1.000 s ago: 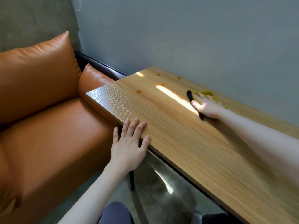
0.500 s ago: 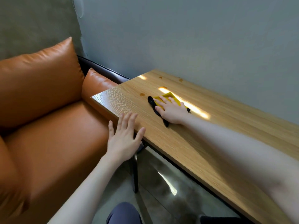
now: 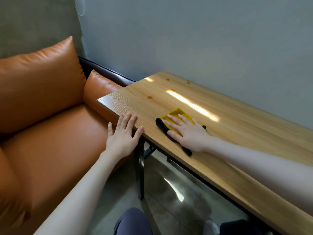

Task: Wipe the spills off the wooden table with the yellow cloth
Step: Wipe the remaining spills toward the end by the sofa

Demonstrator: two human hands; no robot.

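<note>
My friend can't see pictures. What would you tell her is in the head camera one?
A person's right hand presses a yellow cloth flat on a wooden table, with brown spills left farther along. The left hand rests open on the table's near edge, beside an orange sofa.

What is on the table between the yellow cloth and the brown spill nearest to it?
In the head view, only bare wood lies between the yellow cloth and the nearest brown spill on the wooden table.
</note>
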